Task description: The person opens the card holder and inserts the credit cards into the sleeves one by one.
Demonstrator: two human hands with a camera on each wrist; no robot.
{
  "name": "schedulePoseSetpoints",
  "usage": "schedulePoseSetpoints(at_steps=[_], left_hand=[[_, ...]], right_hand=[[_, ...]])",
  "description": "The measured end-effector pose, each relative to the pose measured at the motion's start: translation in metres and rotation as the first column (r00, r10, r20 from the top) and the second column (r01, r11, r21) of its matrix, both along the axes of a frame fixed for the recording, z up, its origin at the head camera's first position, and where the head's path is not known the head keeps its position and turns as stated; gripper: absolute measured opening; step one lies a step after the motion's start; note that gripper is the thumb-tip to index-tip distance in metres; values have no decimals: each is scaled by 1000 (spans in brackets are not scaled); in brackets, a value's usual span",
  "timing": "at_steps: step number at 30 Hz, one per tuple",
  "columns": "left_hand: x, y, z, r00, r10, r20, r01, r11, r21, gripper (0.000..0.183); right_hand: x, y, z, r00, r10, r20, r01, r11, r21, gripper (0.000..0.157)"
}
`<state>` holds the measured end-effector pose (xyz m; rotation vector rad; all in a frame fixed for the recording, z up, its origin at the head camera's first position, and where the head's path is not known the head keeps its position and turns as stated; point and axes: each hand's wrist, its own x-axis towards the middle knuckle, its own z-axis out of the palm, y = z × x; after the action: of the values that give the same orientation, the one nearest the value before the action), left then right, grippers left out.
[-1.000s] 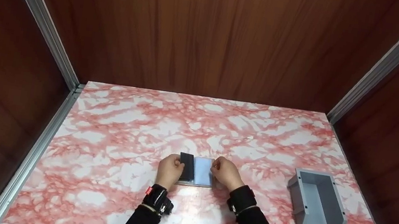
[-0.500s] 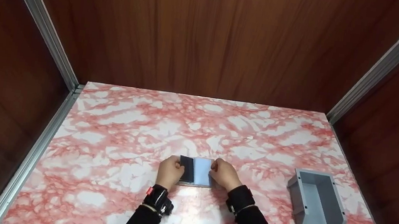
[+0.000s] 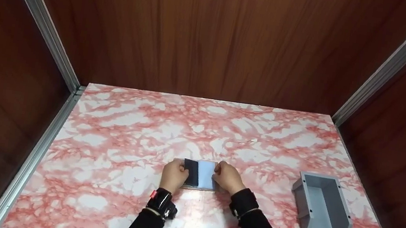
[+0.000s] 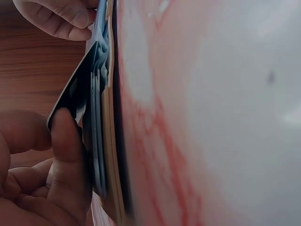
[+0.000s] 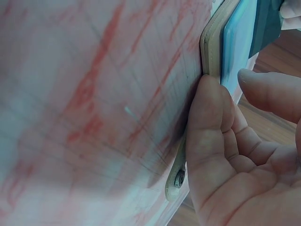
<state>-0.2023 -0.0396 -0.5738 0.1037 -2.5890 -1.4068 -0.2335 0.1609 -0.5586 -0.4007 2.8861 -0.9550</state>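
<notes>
A small card holder lies spread on the table, its tan cover [image 5: 211,52] showing at the edge in the right wrist view. My left hand [image 3: 174,175] pinches a stiff dark page [image 3: 191,172] between thumb and finger, and the left wrist view has this page slanting up off the stack. Pale blue sleeves [image 3: 205,174] make up the right half. My right hand [image 3: 230,178] holds the right edge, fingertips against the cover and thumb close over the blue sleeves. Beside those fingers a tan strap with a metal snap [image 5: 179,178] sticks out.
A grey open-front bin [image 3: 305,208] stands on the right of the red-and-white marbled table [image 3: 124,135]. Dark wood-grain panels [image 3: 214,36] rise behind and at both sides, with metal rails [image 3: 46,24] in the corners.
My left hand has shifted slightly right with the dark page, whose top edge sits a little lower than a second ago. My right hand has barely moved, still at the right edge.
</notes>
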Motion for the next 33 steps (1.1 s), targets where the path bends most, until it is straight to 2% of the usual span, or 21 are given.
schedulePoseSetpoints(at_steps=[7,16,23,29,33], left_hand=[[0,4,-1,1000,-2,-19,2,1000,9,19],[-2,11,-4,999,-4,-50,3,1000,-8,17],[-2,17,-5,997,1,-79,-7,997,-72,12],[-3,19,-5,997,4,-71,-12,994,-111,18],[-4,19,-5,997,-5,-74,-4,993,-122,22]], right_hand=[[2,1,-1,999,9,-32,-10,1000,-17,16],[1,2,-3,1000,-8,-30,8,1000,-18,17],[1,1,-2,1000,-7,-19,6,1000,-25,16],[1,1,-3,1000,-15,-10,15,1000,-13,16],[0,3,-5,1000,-1,-15,0,999,-47,16]])
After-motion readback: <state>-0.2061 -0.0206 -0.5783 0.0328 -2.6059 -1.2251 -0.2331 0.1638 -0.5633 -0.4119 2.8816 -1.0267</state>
